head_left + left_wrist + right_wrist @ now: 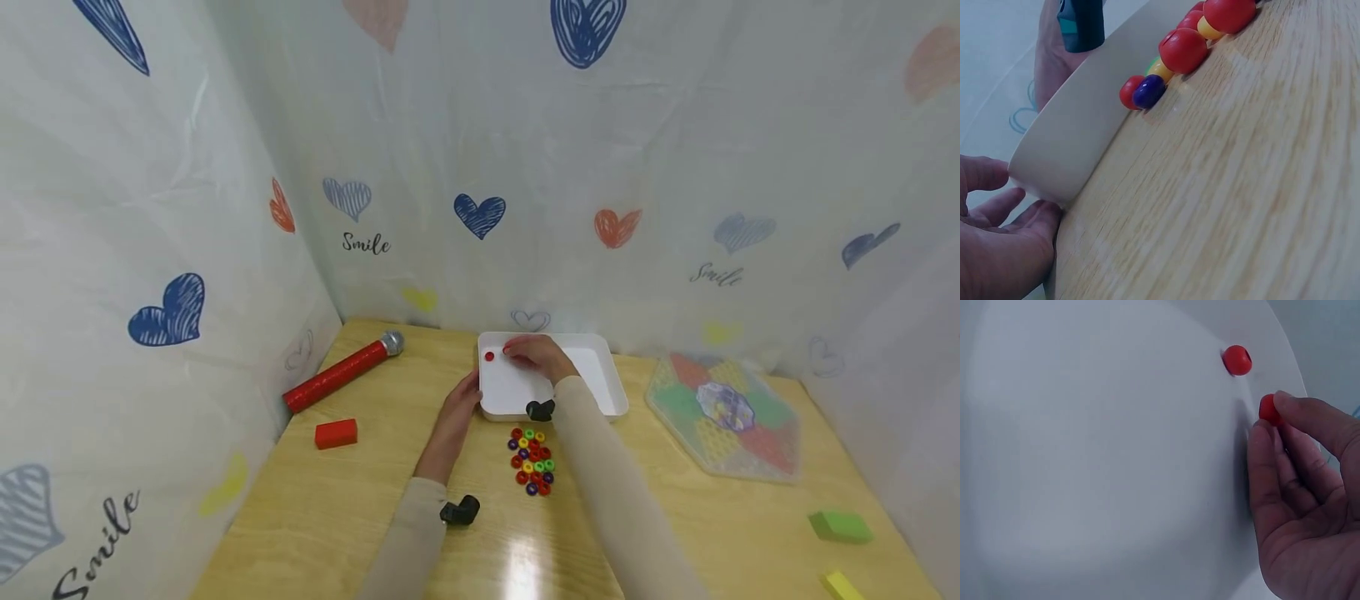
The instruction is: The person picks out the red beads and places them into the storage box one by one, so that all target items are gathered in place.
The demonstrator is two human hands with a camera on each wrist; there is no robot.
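A white tray [596, 367] stands at the back of the table. One red bead [489, 356] lies on its floor near the far left corner. My right hand [542, 356] is over the tray's left half, pinching a second red bead [1269, 410] between thumb and fingertips, close beside the first one in the right wrist view. At the tray's left side, my left hand [453, 412] holds the wall, with digits at the rim and at the bottom edge in the left wrist view. Several ring-shaped beads [536, 454] in red, yellow, green and purple lie loose in front of the tray.
To the left lie a red microphone [337, 377] with a silver head and a red block [336, 433]. A hexagonal case [723, 417] with coloured sections is at the right. A green block [840, 527] and a yellow block [842, 586] lie near the right edge.
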